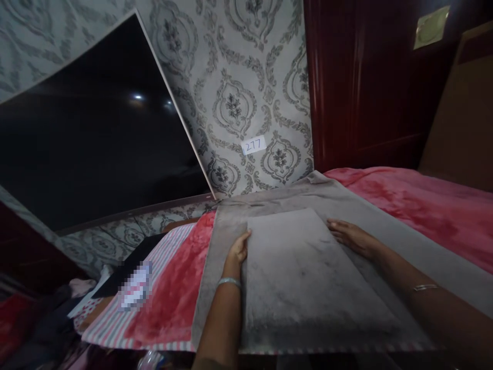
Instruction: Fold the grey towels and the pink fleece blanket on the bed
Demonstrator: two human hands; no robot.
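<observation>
A grey folded cloth (296, 267) with a soft, plush look lies flat on a larger spread grey blanket (358, 205). At its left edge rests my left hand (239, 247), its fingertips against the fold and its fingers partly hidden from this angle. My right hand (352, 237) lies flat on the grey blanket beside the upper right edge of the folded cloth, fingers stretched out and holding nothing. Each wrist wears a bracelet.
Red plush bedding (419, 205) and a striped sheet (108, 313) show beneath the blanket. A large dark television (100, 128) stands at the left against patterned wallpaper. A paper label (253, 145) reads 277. Dark red wood panelling (362, 82) rises at the right.
</observation>
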